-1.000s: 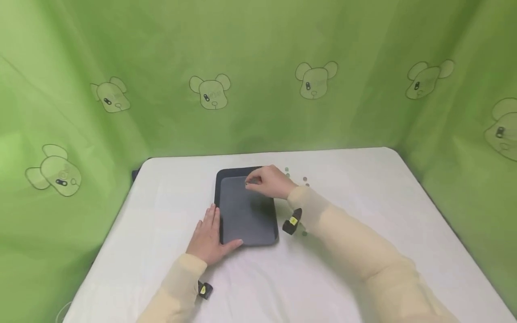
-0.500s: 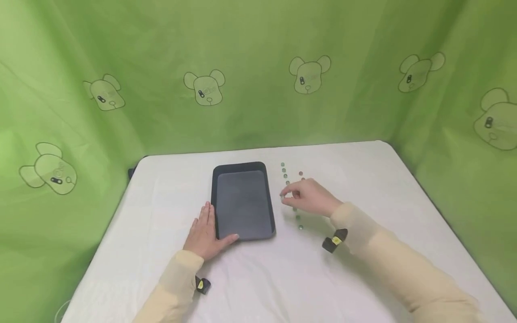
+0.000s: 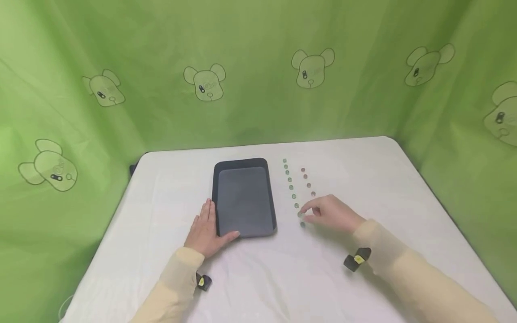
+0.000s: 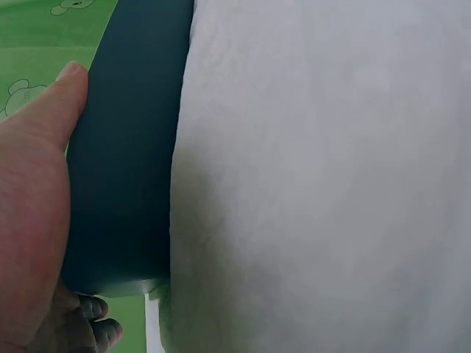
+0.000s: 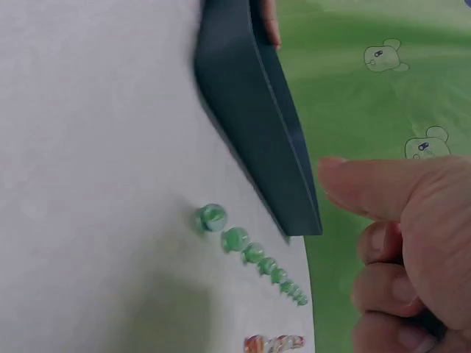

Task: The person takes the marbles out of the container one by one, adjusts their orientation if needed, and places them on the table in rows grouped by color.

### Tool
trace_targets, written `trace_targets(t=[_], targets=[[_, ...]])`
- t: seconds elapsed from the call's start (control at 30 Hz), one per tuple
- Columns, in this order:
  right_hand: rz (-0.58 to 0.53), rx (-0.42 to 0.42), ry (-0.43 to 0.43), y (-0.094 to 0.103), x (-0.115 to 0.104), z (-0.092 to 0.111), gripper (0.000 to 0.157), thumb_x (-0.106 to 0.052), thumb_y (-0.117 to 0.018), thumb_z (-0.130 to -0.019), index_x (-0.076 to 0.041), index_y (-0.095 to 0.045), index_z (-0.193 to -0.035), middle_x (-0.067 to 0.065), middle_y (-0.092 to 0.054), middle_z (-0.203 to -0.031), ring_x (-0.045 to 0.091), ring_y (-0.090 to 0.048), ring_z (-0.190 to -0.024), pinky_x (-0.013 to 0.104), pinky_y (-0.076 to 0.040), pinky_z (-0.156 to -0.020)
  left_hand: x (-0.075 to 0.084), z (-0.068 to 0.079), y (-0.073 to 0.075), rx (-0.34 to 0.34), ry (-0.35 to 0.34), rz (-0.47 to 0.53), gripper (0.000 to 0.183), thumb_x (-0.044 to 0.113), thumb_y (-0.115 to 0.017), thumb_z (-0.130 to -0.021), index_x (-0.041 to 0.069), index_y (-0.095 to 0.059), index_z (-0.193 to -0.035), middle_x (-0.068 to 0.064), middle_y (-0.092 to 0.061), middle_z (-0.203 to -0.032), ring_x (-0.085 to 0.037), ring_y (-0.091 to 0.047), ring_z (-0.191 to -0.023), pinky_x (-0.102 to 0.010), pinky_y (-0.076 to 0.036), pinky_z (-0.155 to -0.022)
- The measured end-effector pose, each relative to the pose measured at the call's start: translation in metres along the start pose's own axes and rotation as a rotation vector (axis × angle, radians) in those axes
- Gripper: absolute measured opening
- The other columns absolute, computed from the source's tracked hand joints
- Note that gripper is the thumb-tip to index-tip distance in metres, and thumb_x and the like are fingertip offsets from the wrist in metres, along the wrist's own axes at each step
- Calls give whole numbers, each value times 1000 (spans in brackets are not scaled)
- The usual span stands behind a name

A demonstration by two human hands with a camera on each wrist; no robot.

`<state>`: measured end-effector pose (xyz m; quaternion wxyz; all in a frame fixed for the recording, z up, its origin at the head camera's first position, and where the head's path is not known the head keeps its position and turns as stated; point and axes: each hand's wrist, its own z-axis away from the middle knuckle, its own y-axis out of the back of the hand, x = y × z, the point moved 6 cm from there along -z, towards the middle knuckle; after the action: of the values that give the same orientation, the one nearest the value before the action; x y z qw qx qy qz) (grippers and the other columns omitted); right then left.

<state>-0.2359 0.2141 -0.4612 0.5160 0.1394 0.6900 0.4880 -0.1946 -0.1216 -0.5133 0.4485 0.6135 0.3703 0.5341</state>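
My left hand (image 3: pixel 203 232) lies along the near left corner of a dark rectangular baking tray (image 3: pixel 215 193), fingers straight on its left side and thumb on its front edge. In the left wrist view the thumb (image 4: pixel 62 107) rests against the tray's wall (image 4: pixel 125 162). My right hand (image 3: pixel 333 213) hovers right of the tray, thumb and index fingertips apart beside a green marble (image 3: pixel 300 215) near the front of a row. The right wrist view shows the thumb (image 5: pixel 375 184) extended, the other visible fingers curled, and no marble against them.
Several green glass marbles (image 3: pixel 291 187) form a line along the tray's right side. Right of them runs a shorter line of reddish marbles (image 3: pixel 308 185), partly behind my right hand. A white cloth (image 3: pixel 173 179) covers the table; green curtains (image 3: pixel 258 116) stand around it.
My right hand has moved from above the tray to the right and toward me, down to the near part of the green row. My left hand stays on the tray's corner.
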Motion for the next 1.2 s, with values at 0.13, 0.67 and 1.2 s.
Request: trace_targets(t=[0.13,0.67,1.2], targets=[[-7,-53,-27,-10,9,9,15,-19,-75,-83,-20,-76,-98,-11,-38,-49,3,-34,-45,21,-36,-45,1,0,3,-1,-2,-5,125,88,-40,-74,-5,-8,-152,-18,-2,-160,-30,-6,-147,-51,-18,-117],[27,-120,35,-36,14,18,14,-25,-77,-80,-24,-76,-94,-12,-45,-49,0,-38,-44,19,-39,-45,2,-2,5,2,-1,8,126,89,-39,-73,-5,-8,-152,-18,-2,-160,-29,-5,-147,-50,-17,-117],[59,-115,10,-46,22,21,15,-25,-76,-80,-25,-76,-95,-13,-46,-50,1,-41,-45,20,-39,-45,1,-1,0,21,-15,3,126,89,-38,-73,-6,-11,-151,-19,-5,-159,-30,-8,-147,-52,-19,-116]])
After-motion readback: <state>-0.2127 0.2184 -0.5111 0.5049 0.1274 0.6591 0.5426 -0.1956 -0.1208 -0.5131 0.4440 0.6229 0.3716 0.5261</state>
